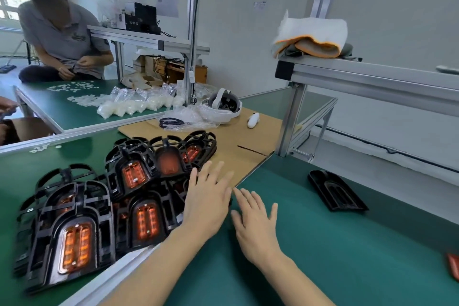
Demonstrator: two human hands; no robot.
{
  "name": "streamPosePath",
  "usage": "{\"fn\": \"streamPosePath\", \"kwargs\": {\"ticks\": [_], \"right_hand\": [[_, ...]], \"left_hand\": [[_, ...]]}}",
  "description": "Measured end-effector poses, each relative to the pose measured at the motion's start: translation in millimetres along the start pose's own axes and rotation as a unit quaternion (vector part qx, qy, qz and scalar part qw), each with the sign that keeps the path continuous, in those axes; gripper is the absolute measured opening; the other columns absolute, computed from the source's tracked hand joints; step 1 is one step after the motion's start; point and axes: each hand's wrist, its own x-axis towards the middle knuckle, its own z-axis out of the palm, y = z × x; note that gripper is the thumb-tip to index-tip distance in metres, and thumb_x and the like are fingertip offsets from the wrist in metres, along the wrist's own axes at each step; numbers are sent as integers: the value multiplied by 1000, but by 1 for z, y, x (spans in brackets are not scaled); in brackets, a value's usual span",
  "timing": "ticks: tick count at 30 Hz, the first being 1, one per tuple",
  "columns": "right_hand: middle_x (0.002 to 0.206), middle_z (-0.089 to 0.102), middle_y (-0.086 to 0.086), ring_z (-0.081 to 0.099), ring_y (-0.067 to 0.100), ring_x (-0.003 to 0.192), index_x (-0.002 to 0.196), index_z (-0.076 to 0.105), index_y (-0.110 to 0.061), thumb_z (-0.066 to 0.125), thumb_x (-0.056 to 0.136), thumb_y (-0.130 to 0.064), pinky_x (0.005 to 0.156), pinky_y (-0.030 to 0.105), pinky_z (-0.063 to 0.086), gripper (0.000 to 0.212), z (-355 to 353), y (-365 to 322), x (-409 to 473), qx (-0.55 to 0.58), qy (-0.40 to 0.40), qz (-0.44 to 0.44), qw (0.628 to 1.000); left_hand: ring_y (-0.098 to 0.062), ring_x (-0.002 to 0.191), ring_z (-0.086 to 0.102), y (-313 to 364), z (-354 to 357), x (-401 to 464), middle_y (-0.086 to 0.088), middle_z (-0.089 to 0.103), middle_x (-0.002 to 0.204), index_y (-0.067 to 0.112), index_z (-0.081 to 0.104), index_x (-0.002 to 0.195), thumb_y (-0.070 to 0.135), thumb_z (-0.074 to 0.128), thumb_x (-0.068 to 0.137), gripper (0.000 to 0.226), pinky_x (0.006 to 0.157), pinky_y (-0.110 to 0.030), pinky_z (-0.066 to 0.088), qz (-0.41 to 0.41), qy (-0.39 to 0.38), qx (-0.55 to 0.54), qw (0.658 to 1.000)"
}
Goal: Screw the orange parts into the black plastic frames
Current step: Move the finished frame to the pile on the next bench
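Note:
Several black plastic frames with orange parts inside lie heaped on the left green table, the nearest one (72,238) at the front and another (131,174) behind it. My left hand (208,201) hovers with straight fingers over the right edge of the heap, holding nothing. My right hand (255,223) lies flat and spread on the green mat (347,256) beside it, empty. A lone black frame (336,191) rests on the mat to the right. An orange part (453,266) shows at the right edge.
A cardboard sheet (248,141) carries a white headset (223,107), a controller (253,120) and bagged cables. An aluminium shelf (372,74) with a folded cloth (310,37) overhangs the right. Another person sits at the far table with bags of white parts (134,104).

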Motion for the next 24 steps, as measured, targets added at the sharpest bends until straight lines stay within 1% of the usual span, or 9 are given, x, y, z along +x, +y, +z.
{"fn": "streamPosePath", "kwargs": {"ticks": [5,9,15,20,24], "right_hand": [[160,7,-18,-3,6,148,153,8,-37,24,105,-35,115,51,-10,50,-19,42,-23,-18,23,69,997],[160,7,-17,-2,7,148,153,7,-37,24,105,-35,116,53,-8,50,-34,74,-37,-41,41,114,992],[161,8,-14,0,10,148,153,10,-34,24,105,-33,115,56,-7,49,-52,112,-50,-55,66,166,982],[161,8,-11,1,13,148,153,10,-32,25,105,-30,114,58,-7,50,-61,138,-54,-81,78,198,974],[161,10,-6,2,16,149,153,11,-29,29,104,-33,114,59,-5,52,-67,152,-44,-105,95,218,965]], "left_hand": [[-17,146,-5,53,18,-14,8,5,160,35,16,149,36,19,103,47,116,-42,-5,33,-36,-25,998],[-18,146,-6,92,32,-21,7,1,160,34,13,150,36,19,103,47,116,-46,-6,41,-74,-50,995],[-18,147,-5,146,48,-21,7,2,160,33,13,150,35,23,103,48,116,-47,-4,47,-125,-100,986],[-20,147,0,172,60,-18,7,5,160,33,14,150,35,24,103,48,116,-48,0,44,-153,-103,982],[-20,147,1,180,68,-19,6,6,160,32,14,150,36,23,103,48,116,-49,3,42,-177,-96,979]]}}
